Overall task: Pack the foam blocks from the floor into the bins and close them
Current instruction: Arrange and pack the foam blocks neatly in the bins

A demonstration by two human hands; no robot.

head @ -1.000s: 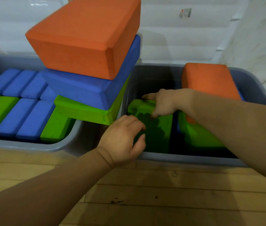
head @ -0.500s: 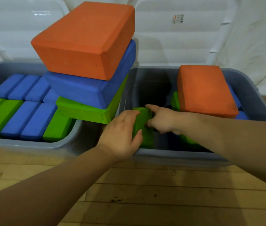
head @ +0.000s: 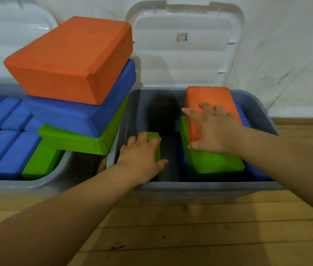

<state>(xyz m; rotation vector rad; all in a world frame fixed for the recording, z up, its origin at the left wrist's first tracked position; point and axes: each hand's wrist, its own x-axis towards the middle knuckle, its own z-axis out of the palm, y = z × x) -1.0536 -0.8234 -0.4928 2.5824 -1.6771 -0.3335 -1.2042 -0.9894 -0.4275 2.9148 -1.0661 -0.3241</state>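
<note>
My left hand [head: 142, 156] grips a green foam block [head: 152, 136] standing on its edge at the left side of the right grey bin [head: 209, 188]; my thumb lies on the block's right side. With fingers spread, my right hand [head: 213, 131] lies flat on an orange block [head: 207, 95]. That block lies on a second green block [head: 215, 164] in the bin's right half, with blue blocks [head: 257, 173] beneath. The bin floor between the two green blocks is bare.
The left grey bin [head: 36, 184] holds several blue and green blocks in rows. A stack of a green [head: 78, 143], a blue [head: 86, 118] and an orange block [head: 71, 60] sits on its right corner. Both white lids [head: 186, 54] stand open against the wall. Wooden floor lies in front.
My right hand let go of the upright green block and moved right onto the orange block. My left hand shifted further over that green block. The view has pulled back and up.
</note>
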